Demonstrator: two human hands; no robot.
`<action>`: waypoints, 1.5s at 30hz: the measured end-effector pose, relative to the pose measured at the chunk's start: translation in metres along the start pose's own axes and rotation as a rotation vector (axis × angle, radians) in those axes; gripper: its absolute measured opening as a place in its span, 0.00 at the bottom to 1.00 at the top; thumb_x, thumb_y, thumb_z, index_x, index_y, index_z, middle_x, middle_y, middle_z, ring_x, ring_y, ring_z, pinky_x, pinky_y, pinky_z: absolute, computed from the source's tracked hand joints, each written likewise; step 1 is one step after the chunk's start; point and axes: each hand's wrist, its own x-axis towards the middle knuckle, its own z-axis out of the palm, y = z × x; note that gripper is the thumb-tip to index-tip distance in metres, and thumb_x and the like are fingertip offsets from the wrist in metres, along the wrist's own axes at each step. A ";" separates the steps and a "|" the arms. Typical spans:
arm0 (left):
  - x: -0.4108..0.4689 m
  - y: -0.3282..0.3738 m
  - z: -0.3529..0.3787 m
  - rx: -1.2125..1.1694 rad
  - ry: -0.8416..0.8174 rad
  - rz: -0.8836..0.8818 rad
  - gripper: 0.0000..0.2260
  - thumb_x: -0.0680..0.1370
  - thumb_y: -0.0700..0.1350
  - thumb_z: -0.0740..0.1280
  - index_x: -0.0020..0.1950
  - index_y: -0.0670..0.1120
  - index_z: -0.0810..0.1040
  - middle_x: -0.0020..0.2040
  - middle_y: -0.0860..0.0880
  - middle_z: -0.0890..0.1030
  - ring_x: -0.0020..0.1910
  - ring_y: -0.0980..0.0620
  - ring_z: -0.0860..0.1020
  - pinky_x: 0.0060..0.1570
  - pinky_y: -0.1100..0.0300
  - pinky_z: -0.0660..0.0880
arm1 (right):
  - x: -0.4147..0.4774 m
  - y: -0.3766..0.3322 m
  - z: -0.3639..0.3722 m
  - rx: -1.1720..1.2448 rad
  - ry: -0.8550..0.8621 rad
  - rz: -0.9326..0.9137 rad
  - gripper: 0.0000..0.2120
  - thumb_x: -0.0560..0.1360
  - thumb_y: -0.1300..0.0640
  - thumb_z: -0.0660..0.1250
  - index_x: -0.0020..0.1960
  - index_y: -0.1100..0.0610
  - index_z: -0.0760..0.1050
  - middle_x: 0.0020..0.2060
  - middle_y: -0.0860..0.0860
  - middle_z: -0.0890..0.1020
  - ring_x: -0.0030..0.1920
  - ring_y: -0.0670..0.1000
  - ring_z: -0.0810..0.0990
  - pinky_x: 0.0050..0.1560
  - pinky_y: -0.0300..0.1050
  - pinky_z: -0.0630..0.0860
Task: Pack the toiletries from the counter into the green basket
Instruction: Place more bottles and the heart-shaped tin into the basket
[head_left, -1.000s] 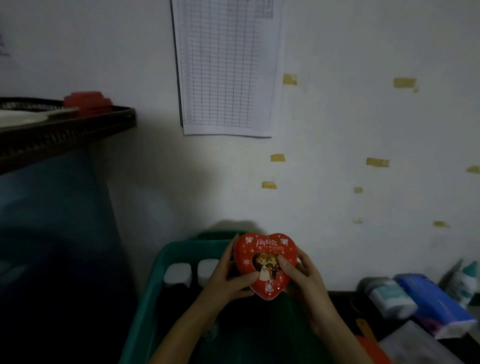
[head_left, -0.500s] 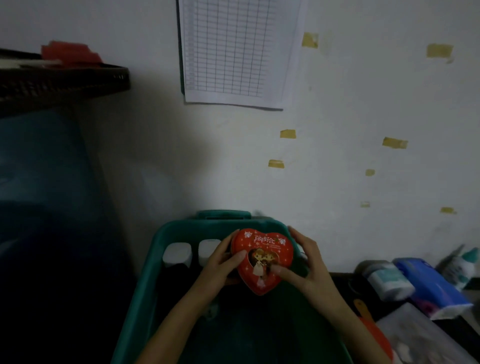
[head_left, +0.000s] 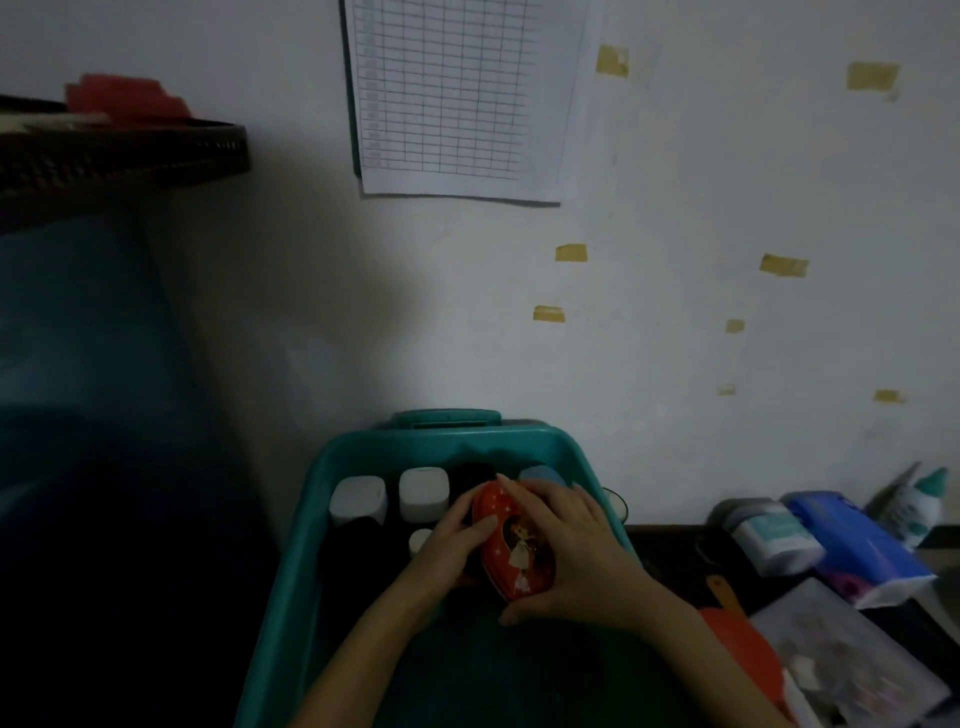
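Red heart-shaped tin (head_left: 514, 551), cartoon-printed lid

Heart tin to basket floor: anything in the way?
Nothing visible blocks it. The left hand and right hand hold the red heart tin already inside the green basket. White-capped bottles stand along the far wall, left of the tin; the floor beneath it is too dark to judge.

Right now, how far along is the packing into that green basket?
Partly done. Two white-capped bottles stand in the green basket. In hand: the left hand and right hand hold the red heart tin, tilted, inside the basket. Left to pack: a white pack, a blue pack and a teal-capped bottle sit on the counter.
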 end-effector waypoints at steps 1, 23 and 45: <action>0.002 -0.003 0.000 0.019 0.000 -0.018 0.16 0.81 0.44 0.61 0.67 0.58 0.68 0.59 0.52 0.77 0.55 0.53 0.77 0.43 0.62 0.78 | -0.001 0.000 0.004 0.014 -0.018 0.009 0.55 0.59 0.27 0.67 0.72 0.33 0.34 0.73 0.41 0.52 0.73 0.44 0.50 0.74 0.45 0.42; 0.003 -0.076 0.038 -0.369 0.233 -0.591 0.16 0.81 0.41 0.60 0.66 0.34 0.73 0.63 0.34 0.76 0.62 0.37 0.74 0.54 0.49 0.72 | -0.004 -0.004 0.052 -0.124 -0.347 0.086 0.48 0.70 0.43 0.72 0.78 0.55 0.46 0.72 0.59 0.61 0.70 0.61 0.61 0.72 0.51 0.56; -0.012 -0.094 0.028 -0.536 0.256 -0.823 0.19 0.82 0.53 0.57 0.54 0.38 0.78 0.42 0.40 0.80 0.42 0.41 0.76 0.40 0.52 0.74 | 0.006 0.001 0.146 0.123 -0.281 0.559 0.46 0.70 0.40 0.67 0.78 0.51 0.46 0.75 0.53 0.58 0.73 0.57 0.59 0.70 0.57 0.61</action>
